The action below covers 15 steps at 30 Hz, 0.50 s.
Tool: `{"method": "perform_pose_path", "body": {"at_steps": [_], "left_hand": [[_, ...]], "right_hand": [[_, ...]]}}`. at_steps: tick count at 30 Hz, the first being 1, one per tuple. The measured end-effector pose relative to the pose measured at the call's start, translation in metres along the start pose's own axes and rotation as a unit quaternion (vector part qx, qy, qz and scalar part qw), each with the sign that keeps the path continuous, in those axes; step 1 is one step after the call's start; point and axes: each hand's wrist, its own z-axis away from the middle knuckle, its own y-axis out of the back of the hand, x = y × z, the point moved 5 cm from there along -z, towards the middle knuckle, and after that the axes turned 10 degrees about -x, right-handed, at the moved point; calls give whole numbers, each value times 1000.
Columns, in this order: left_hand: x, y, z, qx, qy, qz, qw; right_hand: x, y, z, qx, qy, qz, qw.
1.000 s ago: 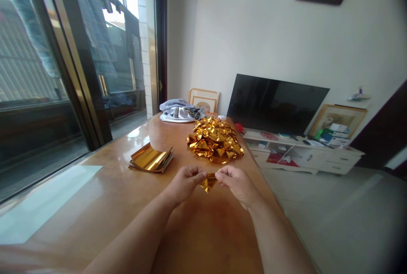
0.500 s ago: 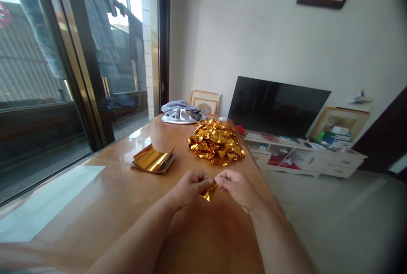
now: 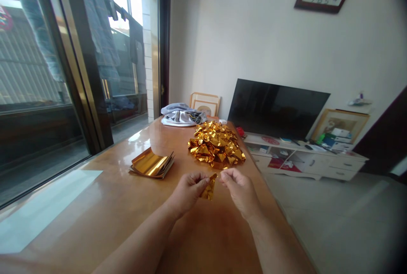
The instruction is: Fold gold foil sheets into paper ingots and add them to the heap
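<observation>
My left hand pinches a small folded piece of gold foil paper between thumb and fingers, above the table. To its right, my right hand is closed, thumb against curled fingers, a small gap from the foil; I see nothing in it. Just beyond both hands lies a heap of folded gold foil pieces. A stack of flat gold foil sheets rests left of the heap, its top sheet curling up.
The glossy wooden table runs away from me, its right edge beside my right forearm. Folded clothes lie at the far end. Sliding glass doors stand on the left; a television and a white cabinet stand ahead right.
My right hand has let go of the foil piece and moved slightly right, apart from it. My left hand still holds the piece, which now hangs flatter.
</observation>
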Motion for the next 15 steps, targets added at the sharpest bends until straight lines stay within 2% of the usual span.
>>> {"method": "perform_pose_path", "body": {"at_steps": [3,7,15], "left_hand": [[-1,5,0,64,-26,-47,997],[2,11,2,129,-74,-168,974],[14,5,7,161,-98,-228,955]], "right_hand": [[-7,-4,4,63,50,75,994],[-8,-18,8,68,85,96,989],[1,-24,8,86,73,73,991]]}}
